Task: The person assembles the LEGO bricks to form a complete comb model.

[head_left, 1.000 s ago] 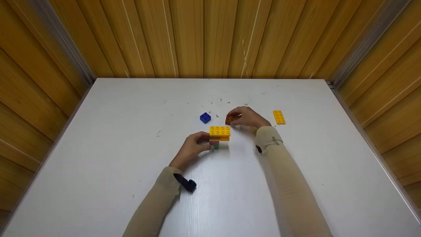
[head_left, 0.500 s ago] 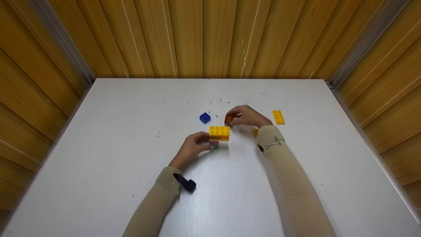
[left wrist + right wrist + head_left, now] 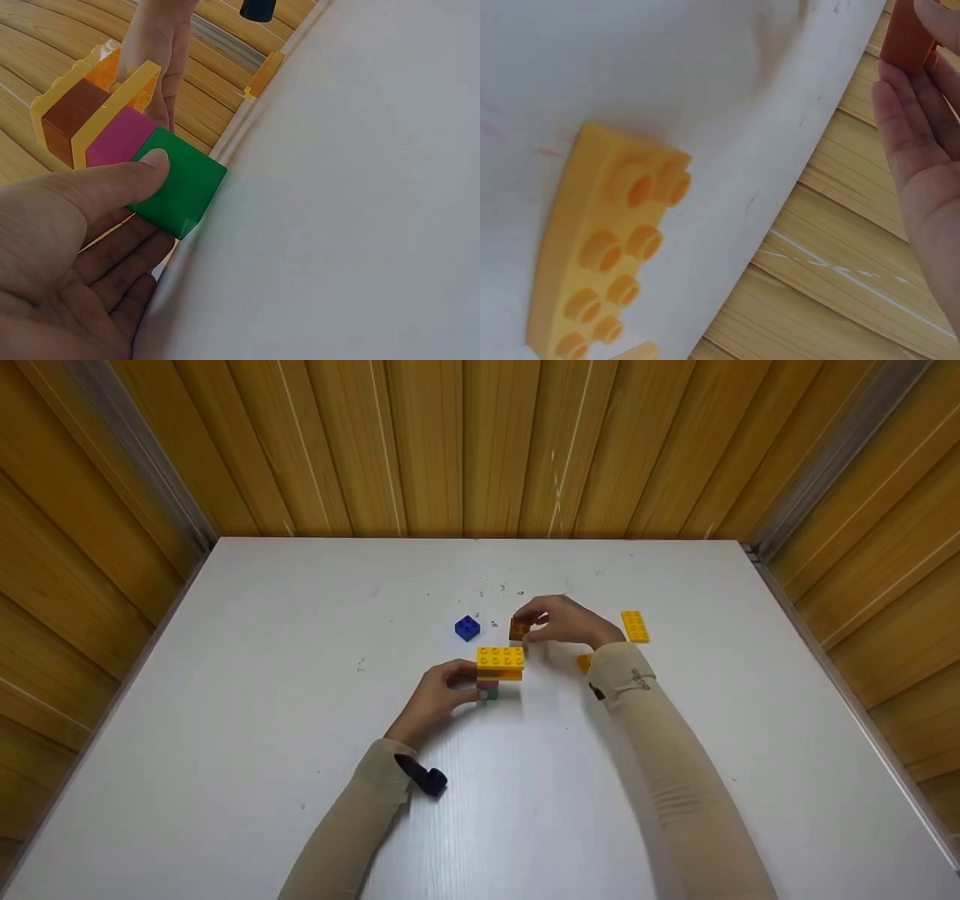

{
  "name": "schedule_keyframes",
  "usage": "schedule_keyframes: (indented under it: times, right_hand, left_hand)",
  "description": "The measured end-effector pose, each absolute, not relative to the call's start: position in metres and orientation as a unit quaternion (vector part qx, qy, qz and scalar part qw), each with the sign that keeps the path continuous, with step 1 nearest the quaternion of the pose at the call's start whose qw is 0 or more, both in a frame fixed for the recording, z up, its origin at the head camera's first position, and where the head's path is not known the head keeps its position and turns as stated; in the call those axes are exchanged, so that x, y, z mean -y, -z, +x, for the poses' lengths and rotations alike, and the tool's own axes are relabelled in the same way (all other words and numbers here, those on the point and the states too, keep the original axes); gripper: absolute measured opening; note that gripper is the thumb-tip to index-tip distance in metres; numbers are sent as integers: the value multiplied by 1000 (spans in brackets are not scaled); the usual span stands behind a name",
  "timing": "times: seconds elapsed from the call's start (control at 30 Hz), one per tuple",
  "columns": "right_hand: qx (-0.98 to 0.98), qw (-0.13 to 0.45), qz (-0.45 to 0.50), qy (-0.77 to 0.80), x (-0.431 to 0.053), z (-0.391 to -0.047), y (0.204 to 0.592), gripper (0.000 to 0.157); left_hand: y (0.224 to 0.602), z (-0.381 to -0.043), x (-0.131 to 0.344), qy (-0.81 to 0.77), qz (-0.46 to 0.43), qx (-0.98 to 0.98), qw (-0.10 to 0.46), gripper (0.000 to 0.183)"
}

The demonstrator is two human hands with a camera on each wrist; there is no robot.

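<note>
A stack of toy building bricks stands on the table, its green brick (image 3: 184, 184) at the bottom. Above that come a pink brick (image 3: 120, 136), a yellow plate, a brown brick (image 3: 73, 118) and a yellow top plate (image 3: 500, 658) that overhangs to the right. My left hand (image 3: 442, 690) grips the stack's lower part, the thumb lying across the green brick. Behind the stack, my right hand (image 3: 566, 622) pinches a second brown brick (image 3: 909, 34) between thumb and fingers. That brick appears raised off the table.
A blue brick (image 3: 467, 628) lies behind the stack. To the right is a yellow eight-stud piece (image 3: 634, 626). Another yellow piece (image 3: 584, 662) is partly hidden by the right sleeve. The white table (image 3: 300, 607) meets wood-look panel walls (image 3: 427, 450).
My right hand has moved slightly up and away with the brown brick. The yellow piece beside the right sleeve has come into fuller view. The left hand and the stack have stayed put.
</note>
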State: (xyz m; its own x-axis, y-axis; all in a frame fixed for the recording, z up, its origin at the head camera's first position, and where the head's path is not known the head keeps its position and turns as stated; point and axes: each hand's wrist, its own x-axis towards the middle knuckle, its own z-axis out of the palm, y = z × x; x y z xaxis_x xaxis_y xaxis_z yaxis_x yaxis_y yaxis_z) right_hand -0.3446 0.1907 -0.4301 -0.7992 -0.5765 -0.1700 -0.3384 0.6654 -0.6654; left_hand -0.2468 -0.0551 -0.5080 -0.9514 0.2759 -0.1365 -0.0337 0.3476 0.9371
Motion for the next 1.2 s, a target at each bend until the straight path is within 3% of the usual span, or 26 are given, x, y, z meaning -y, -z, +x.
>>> schedule_keyframes:
  times: [1.2]
  right_hand:
    - [-858,152,-382,308,-173,-313,381,39]
  left_hand:
    - [508,-248,56,-572,89,-804,135,39]
